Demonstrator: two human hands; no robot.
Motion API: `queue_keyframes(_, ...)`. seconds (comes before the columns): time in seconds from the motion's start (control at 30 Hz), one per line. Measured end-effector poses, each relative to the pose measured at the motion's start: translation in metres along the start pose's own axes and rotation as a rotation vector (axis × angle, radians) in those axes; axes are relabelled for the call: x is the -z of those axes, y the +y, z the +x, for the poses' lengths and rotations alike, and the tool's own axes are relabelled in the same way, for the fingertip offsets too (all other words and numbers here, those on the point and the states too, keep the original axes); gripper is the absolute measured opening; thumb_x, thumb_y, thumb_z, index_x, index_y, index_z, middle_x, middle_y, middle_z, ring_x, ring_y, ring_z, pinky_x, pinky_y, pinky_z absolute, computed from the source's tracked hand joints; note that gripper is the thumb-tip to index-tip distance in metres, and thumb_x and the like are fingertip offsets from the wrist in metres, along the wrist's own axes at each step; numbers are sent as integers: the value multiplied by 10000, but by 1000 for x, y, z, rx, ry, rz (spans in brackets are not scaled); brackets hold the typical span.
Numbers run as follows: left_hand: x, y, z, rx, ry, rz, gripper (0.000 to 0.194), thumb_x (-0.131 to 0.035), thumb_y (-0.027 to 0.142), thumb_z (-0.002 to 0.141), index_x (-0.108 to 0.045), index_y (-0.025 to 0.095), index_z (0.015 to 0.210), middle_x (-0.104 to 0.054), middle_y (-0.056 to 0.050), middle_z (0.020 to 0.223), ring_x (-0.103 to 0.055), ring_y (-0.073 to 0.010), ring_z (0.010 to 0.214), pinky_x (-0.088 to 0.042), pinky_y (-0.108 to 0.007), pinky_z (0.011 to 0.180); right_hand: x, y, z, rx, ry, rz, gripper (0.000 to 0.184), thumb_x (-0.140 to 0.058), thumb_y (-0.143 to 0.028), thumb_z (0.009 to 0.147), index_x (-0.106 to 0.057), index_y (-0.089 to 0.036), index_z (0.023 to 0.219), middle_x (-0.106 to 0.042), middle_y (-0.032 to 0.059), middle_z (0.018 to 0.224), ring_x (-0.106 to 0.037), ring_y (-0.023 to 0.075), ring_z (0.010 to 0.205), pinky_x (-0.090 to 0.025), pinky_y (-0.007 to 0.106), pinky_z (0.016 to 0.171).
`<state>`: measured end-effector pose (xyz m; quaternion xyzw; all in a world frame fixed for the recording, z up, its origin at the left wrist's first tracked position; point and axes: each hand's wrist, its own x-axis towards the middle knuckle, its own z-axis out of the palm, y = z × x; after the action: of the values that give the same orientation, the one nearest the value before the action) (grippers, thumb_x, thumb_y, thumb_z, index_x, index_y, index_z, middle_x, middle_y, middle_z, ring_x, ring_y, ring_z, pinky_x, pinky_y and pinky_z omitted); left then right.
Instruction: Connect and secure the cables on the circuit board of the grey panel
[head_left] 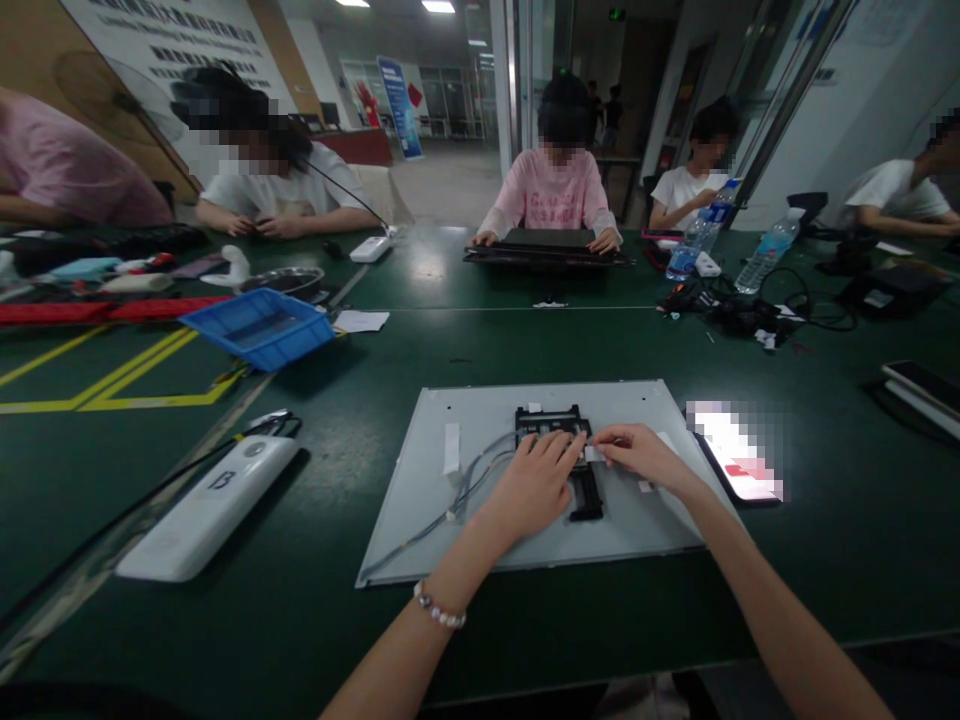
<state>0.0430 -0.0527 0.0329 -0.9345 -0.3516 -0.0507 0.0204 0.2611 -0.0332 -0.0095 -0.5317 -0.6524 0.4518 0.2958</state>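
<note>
A flat grey-white panel (420,530) lies on the green table before me. On it sits a black plastic bracket (587,497) with grey cables (461,497) running to the panel's lower left corner. My left hand (534,485) rests over the bracket, fingers stretched out and partly covering it. Thumb and forefinger of my right hand (645,457) pinch a small white strip, like tape (595,453), at the bracket's right side. Another white strip (451,449) is stuck on the panel's left part.
A lit phone (739,455) lies against the panel's right edge. To the left are a white power bank (214,508) with a black cable and a blue tray (262,328). Across the table, people sit near bottles (769,250), tangled cables (750,315) and a dark flat panel (551,250).
</note>
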Motion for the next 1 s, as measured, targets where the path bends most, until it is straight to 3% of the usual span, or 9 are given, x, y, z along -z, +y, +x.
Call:
queue_keyframes(0.13, 0, 0, 1, -14, 10, 1, 569, -410, 218, 861, -259, 177, 1408, -427, -106, 1349, -363, -248, 1250, -267, -412, 1021, -4, 0, 1, 28, 29, 23, 201, -558, -286, 767, -659, -158, 883, -658, 20, 726, -593, 124, 598, -469, 244, 598)
queue_keyframes(0.4, 0, 1, 2, -38, 16, 31, 437, -460, 210, 844, -432, 259, 1277, -419, -90, 1339, -354, -271, 1253, -284, -434, 997, -8, -4, 0, 11, 67, 44, 152, -610, -275, 730, -632, -181, 848, -665, 18, 754, -622, 133, 586, -505, 258, 592)
queue_keyframes(0.8, 0, 2, 3, -36, 20, 21, 447, -433, 205, 851, -419, 248, 1296, -424, -93, 1336, -352, -270, 1257, -287, -431, 995, -9, -9, -2, 137, 140, -203, 126, -570, -114, 702, -660, -180, 761, -619, 28, 870, -583, 111, 635, -487, 242, 637)
queue_keyframes(1.0, 0, 2, 3, -31, 19, 22, 470, -442, 202, 844, -410, 254, 1309, -424, -86, 1339, -353, -265, 1263, -277, -430, 1012, -7, -6, -1, 150, 125, -182, 107, -573, -143, 729, -660, -178, 782, -617, 30, 878, -582, 105, 616, -488, 239, 617)
